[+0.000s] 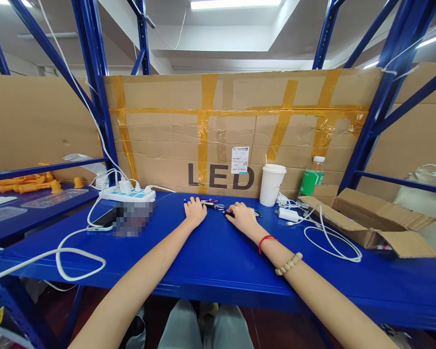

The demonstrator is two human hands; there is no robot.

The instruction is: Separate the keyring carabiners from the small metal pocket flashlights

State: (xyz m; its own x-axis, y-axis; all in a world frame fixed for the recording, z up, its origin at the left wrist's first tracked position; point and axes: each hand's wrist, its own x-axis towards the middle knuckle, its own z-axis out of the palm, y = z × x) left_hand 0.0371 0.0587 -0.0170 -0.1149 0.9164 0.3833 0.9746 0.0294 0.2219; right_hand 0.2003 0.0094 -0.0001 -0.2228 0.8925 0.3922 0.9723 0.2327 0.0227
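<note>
Near the back of the blue shelf, my left hand [195,212] lies palm down with its fingers stretched forward. Beside its fingertips are several slim pens [214,205], some purple and some dark. My right hand [242,216], also palm down, has its thumb and fingers closed around a black pen [225,212], whose end shows at the left of the fingers. A green-tipped pen [257,213] peeks out on the far side of that hand. How many pens lie under the palms is hidden. A red string and a beaded bracelet circle the right wrist.
A white paper cup [272,186] with a straw and a green-labelled bottle [312,177] stand back right. White cables [334,242] and an open cardboard box [370,218] lie right. Left are a power strip [129,195] and phone [107,218]. Cardboard [160,140] walls the back.
</note>
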